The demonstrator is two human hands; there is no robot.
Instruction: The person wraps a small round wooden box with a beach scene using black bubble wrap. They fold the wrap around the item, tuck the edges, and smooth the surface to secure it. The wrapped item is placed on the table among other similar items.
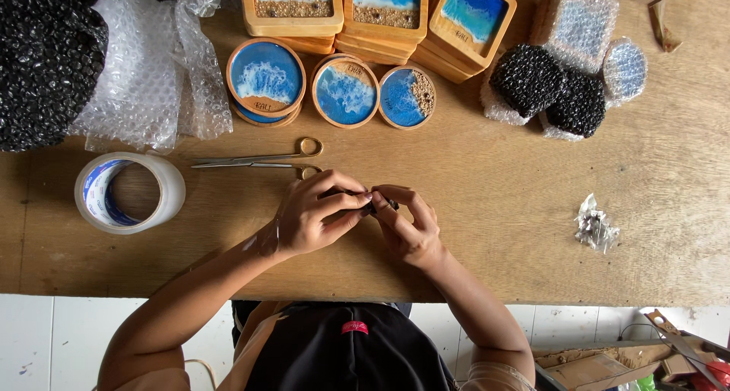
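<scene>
My left hand (315, 216) and my right hand (407, 224) meet over the wooden table (502, 186), both pinching one small dark object (374, 205) between the fingertips. What the object is cannot be made out; the fingers hide most of it. Just beyond my left hand lie scissors (255, 161) with golden handles, blades pointing left.
A tape roll (129, 193) stands at left. Clear bubble wrap (148, 72) and black bubble wrap (46, 64) lie at far left. Round coasters (266, 75) and square coasters (384, 7) with blue resin sit at the back. Wrapped bundles (555, 87) lie at right, crumpled plastic (595, 225) nearer.
</scene>
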